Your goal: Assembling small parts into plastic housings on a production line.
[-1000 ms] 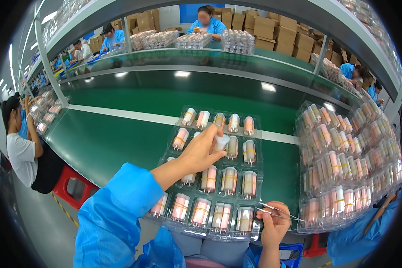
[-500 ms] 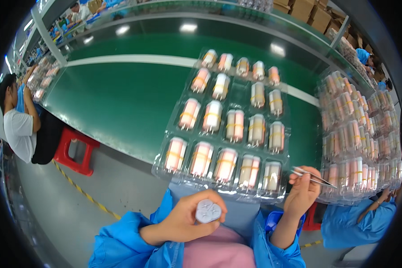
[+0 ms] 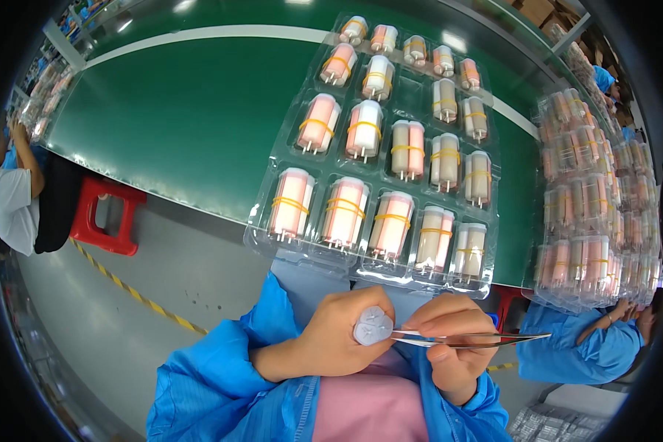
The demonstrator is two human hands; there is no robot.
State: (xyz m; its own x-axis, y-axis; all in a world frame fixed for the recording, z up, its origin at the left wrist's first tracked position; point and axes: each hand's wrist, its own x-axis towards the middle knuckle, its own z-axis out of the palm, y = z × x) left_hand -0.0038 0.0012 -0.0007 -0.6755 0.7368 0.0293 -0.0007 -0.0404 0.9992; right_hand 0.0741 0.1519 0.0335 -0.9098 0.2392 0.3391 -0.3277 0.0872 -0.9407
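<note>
My left hand (image 3: 335,335) is closed around a bundle, its grey lobed end (image 3: 373,325) facing up; the rest is hidden in the fist. In my right hand (image 3: 457,342) a pair of metal tweezers (image 3: 519,337) is pinched, lying nearly level. Their tips reach the right edge of the grey end; whether they grip anything there, I cannot tell. Just beyond both hands lies a clear plastic tray (image 3: 407,94), holding rows of pink, white and grey cylinder bundles (image 3: 291,205) with yellow bands and metal pins. One slot in its second row from the back has no bundle.
The tray rests on a green work surface (image 3: 169,96) with a white stripe. Stacked trays of similar bundles (image 3: 578,191) stand at the right. A co-worker in blue (image 3: 567,342) is beyond them; another person (image 3: 15,202) and a red stool (image 3: 109,215) are at the left.
My right hand has come left with the tweezers, bringing their tips to the grey end in my left hand. The whole view has tilted, so the tray appears higher.
</note>
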